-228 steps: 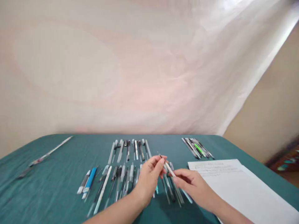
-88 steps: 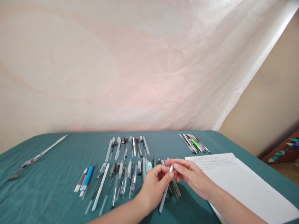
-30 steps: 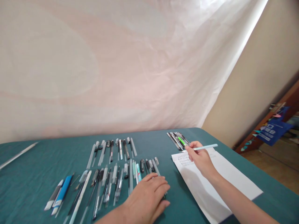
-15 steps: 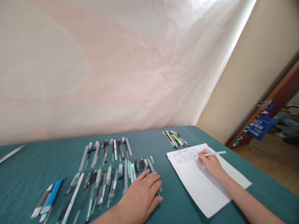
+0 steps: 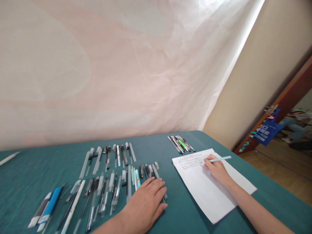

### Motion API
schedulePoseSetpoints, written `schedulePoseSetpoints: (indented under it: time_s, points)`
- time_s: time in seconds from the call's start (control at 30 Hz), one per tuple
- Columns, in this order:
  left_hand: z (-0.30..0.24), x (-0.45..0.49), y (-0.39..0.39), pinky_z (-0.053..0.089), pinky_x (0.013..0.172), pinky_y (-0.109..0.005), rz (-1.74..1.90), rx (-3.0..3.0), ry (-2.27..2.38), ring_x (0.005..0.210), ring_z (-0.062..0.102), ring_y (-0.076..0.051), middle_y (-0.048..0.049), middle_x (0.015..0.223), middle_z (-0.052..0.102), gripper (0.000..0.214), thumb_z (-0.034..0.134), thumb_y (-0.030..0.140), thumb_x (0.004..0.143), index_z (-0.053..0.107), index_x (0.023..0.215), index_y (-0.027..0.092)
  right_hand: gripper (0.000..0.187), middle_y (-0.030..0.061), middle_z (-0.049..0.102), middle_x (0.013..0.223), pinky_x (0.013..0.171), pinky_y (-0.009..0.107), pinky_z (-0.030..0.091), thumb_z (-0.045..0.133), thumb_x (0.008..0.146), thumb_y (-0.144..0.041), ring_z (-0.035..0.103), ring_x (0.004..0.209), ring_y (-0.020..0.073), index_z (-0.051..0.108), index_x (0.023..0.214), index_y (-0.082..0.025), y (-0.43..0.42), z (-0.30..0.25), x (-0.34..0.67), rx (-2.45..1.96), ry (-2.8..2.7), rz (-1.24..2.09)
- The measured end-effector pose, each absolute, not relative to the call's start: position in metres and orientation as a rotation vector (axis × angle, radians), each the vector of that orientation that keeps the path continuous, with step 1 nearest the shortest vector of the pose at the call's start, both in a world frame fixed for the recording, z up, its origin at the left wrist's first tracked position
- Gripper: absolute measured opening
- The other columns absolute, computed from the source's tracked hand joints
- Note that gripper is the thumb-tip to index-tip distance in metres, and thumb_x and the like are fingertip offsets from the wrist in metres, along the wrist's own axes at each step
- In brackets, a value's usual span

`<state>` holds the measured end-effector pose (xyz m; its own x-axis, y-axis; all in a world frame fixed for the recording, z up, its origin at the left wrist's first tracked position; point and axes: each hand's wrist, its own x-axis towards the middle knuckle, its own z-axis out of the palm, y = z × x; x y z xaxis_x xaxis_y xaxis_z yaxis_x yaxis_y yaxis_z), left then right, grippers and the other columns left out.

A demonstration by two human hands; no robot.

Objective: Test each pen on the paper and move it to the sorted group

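Note:
My right hand (image 5: 216, 168) is closed on a pale blue pen (image 5: 219, 159), its tip resting on a white sheet of paper (image 5: 207, 191) near some lines of writing at the sheet's top. My left hand (image 5: 146, 203) lies flat with fingers stretched out on the teal tablecloth (image 5: 29, 169), its fingertips over the right end of a near row of pens (image 5: 107, 193). A second row of pens (image 5: 108, 156) lies farther back.
A small group of pens, one with bright green, (image 5: 180, 144) sits at the far right of the table beyond the paper. A white stick-like object (image 5: 8, 158) lies at the far left edge. A pale fabric backdrop hangs behind. A doorway opens at the right.
Both hands held one pen together; then my right hand carried the pale blue pen to the paper and set its tip on the written lines. My left hand settled flat beside the pens.

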<state>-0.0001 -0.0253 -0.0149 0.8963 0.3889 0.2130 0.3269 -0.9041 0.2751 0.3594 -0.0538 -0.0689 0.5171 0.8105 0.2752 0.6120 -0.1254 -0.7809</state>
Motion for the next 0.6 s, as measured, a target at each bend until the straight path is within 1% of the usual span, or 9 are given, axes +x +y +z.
schedulePoseSetpoints:
  time_s: [0.27, 0.6]
  points:
    - [-0.0191, 0.0003, -0.0241, 0.029, 0.102, -0.039, 0.461, 2.848, 0.520, 0.115, 0.045, -0.021, -0.0068, 0.121, 0.053, 0.034, 0.040, 0.031, 0.087, 0.049, 0.118, 0.020, 0.018, -0.0038, 0.050, 0.050, 0.045, 0.024, 0.031, 0.048, 0.076, -0.031, 0.045, 0.045, 0.0112, 0.050, 0.062, -0.019, -0.0528, -0.0752, 0.3657, -1.852, -1.240, 0.241]
    - [-0.0199, 0.0000, -0.0239, 0.029, 0.104, -0.041, 0.401, 2.887, 0.527, 0.117, 0.043, -0.020, -0.0059, 0.124, 0.051, 0.035, 0.037, 0.032, 0.089, 0.046, 0.120, 0.020, 0.018, -0.0040, 0.050, 0.050, 0.045, 0.022, 0.032, 0.047, 0.074, -0.031, 0.045, 0.045, 0.0105, 0.050, 0.061, -0.019, -0.0515, -0.0774, 0.3686, -1.863, -1.245, 0.210]
